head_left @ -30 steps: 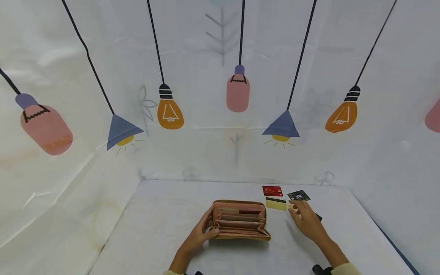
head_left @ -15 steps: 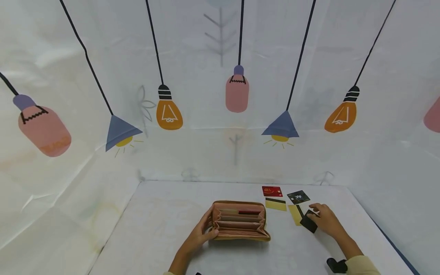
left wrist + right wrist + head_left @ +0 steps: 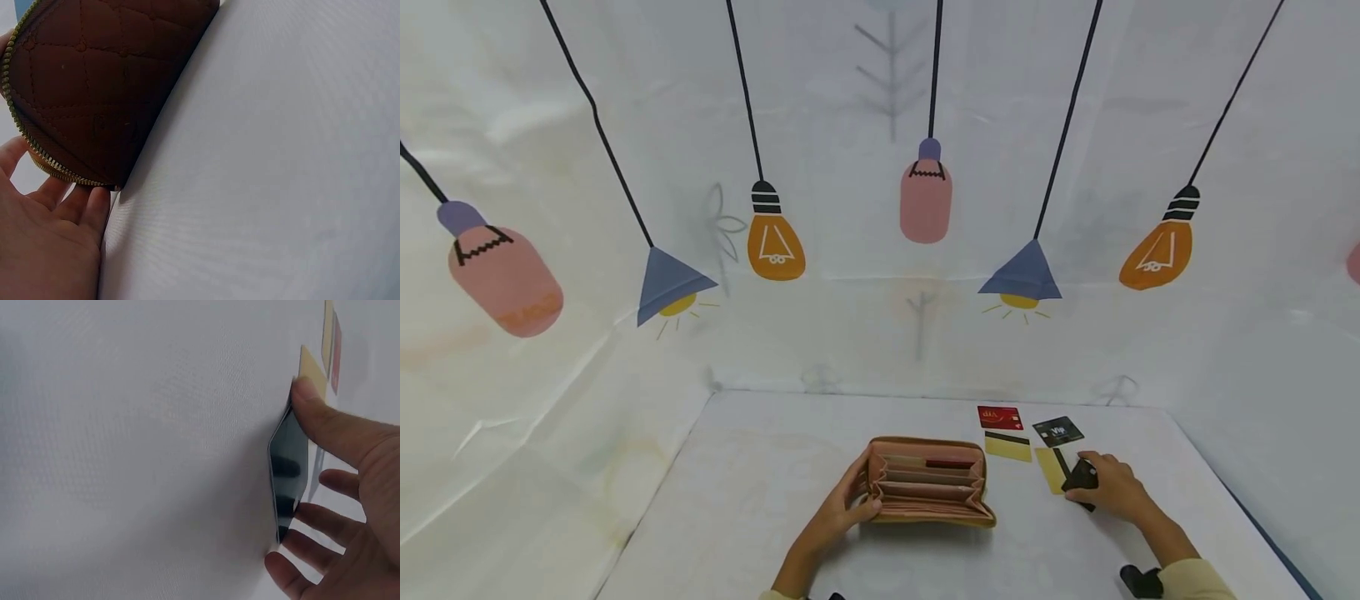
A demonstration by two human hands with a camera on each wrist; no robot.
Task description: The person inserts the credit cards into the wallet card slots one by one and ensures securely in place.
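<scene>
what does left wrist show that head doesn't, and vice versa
Only the left wrist view: quilted stitching on the zip wallet.
Only the head view: the wallet's pink card slots, the right hand holding a black card, a red card, a dark VIP card, two yellow cards and printed lamps.
Both: the left hand gripping the wallet on the white table.

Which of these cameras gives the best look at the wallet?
The head view: it shows the open wallet from inside, only slightly hidden by the left hand. The left wrist view shows just part of its quilted outside and zip; the right wrist view doesn't show it.
</scene>
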